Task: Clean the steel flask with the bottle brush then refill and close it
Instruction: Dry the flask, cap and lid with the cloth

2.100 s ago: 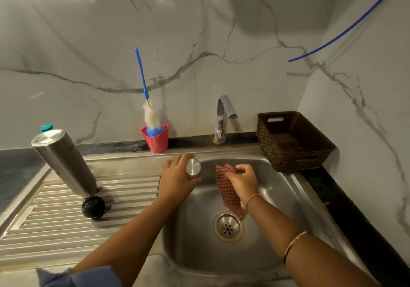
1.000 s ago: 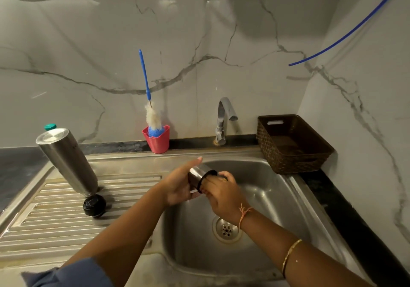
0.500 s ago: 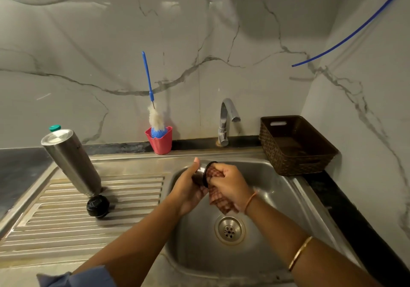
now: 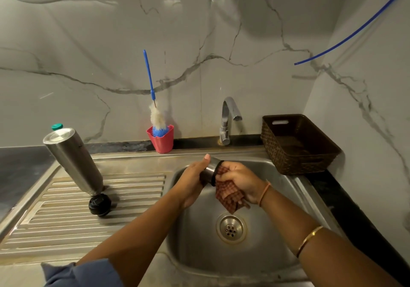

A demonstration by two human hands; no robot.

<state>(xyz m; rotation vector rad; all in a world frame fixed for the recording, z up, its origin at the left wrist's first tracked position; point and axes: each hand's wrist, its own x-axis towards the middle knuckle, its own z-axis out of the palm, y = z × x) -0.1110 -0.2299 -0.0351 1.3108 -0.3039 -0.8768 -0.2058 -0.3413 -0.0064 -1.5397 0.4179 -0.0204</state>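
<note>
Left hand [image 4: 195, 180]: curled round the steel cap [image 4: 209, 171], thumb up along its side, just in front of the tap [image 4: 228, 120].
Right hand [image 4: 240, 179]: bunched on the cloth [image 4: 228, 195], pushing it into the cap's mouth; loose end hanging down.
Cap, handling: small, stiff, probably wet and slick; best gripped round the wall, as now.
Flask [image 4: 73, 160]: well to the left of the tap, mouth down on the ribbed board, leaning.
Flask, handling: rigid smooth steel, likely slippery and light if drained; best taken round mid-body, since the narrow end sits low.
Stopper [image 4: 99, 204]: black, touching the flask's lower end; easily knocked when lifting.
Brush [image 4: 155, 113]: upright in a red cup [image 4: 162, 140], left of the tap, near.
Basket [image 4: 297, 144]: right of the tap, apart from the hands.
Drain [image 4: 231, 229]: in front of the tap, below the cloth.
In the way: nothing seen between hands and flask.
</note>
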